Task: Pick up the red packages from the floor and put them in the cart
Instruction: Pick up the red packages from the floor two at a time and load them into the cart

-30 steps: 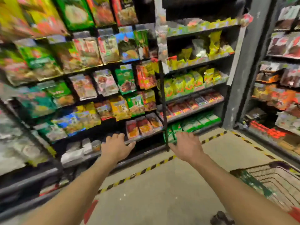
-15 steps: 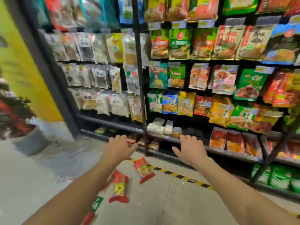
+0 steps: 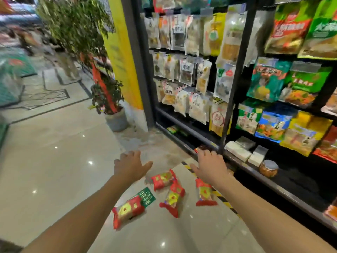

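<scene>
Several red packages with yellow centres lie on the shiny floor between my arms: one near my left forearm (image 3: 127,210), one upper middle (image 3: 163,178), one below it (image 3: 173,198) and one by my right wrist (image 3: 204,193). My left hand (image 3: 128,166) hovers above and left of them, fingers spread, holding nothing. My right hand (image 3: 209,166) is stretched out above the rightmost package, open too. The cart is out of view.
A tall shelf unit (image 3: 235,84) full of hanging snack bags runs along the right, with a yellow-black floor stripe (image 3: 221,197) at its foot. A green floor sticker (image 3: 146,197) lies among the packages. A potted plant (image 3: 113,110) stands by a yellow pillar (image 3: 124,57).
My view has swung left along the shelves: the cart has left the frame and the red packages on the floor have come fully into view. Both hands stay open and outstretched.
</scene>
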Tool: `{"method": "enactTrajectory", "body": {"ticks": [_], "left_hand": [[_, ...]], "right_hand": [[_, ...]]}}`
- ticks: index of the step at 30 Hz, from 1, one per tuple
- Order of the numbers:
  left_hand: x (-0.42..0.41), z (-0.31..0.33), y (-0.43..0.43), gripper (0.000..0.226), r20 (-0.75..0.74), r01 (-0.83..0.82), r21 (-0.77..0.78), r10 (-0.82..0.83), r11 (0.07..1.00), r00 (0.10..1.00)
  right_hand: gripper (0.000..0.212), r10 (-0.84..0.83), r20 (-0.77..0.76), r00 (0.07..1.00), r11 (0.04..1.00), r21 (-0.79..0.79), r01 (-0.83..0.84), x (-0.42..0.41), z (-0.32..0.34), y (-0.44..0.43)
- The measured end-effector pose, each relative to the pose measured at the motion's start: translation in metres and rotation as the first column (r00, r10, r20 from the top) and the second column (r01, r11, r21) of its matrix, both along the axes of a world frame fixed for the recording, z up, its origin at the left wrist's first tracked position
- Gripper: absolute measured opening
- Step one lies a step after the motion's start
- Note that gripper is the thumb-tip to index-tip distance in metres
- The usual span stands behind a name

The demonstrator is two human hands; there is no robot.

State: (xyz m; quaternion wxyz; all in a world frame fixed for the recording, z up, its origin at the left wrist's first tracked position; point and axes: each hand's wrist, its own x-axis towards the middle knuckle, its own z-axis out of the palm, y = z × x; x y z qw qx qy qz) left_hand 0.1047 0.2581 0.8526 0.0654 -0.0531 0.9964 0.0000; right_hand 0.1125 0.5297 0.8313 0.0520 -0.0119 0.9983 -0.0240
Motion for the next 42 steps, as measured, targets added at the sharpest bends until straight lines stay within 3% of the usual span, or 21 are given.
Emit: {"method": "enactTrajectory", "body": {"ticks": [9, 16, 24, 27, 31, 42], "left_hand": [[-0.012, -0.033, -0.049, 0.08, 0.086, -0.158, -0.043, 0.161, 0.986, 0.983], [-0.067, -0.068, -0.108, 0.076, 0.166, -0.072, -0.094, 0.087, 0.993, 0.982], [-0.157, -0.142, -0.158, 0.072, 0.196, 0.053, -0.033, -0.046, 0.998, 0.98], [-0.181, -0.197, -0.168, 0.074, 0.247, 0.101, -0.049, -0.086, 0.994, 0.965], [-0.211, -0.293, -0.176, 0.075, 0.265, 0.096, -0.049, -0.08, 0.994, 0.961], [-0.231, -0.65, -0.163, 0.072, 0.318, 0.0, 0.027, -0.009, 1.0, 0.948]], "right_hand": [[0.067, 0.182, 0.089, 0.979, 0.983, -0.021, -0.181, -0.064, -0.041, -0.058], [0.068, 0.178, 0.167, 0.97, 0.984, -0.006, -0.179, -0.116, -0.077, -0.124], [0.069, 0.086, 0.191, 0.978, 0.994, 0.047, -0.097, -0.177, -0.143, -0.172], [0.064, 0.074, 0.226, 0.971, 0.995, 0.049, -0.087, -0.194, -0.191, -0.189], [0.072, 0.105, 0.259, 0.96, 0.988, 0.084, -0.131, -0.218, -0.286, -0.202], [0.077, 0.099, 0.284, 0.954, 0.989, 0.081, -0.127, -0.259, -0.628, -0.204]]}}
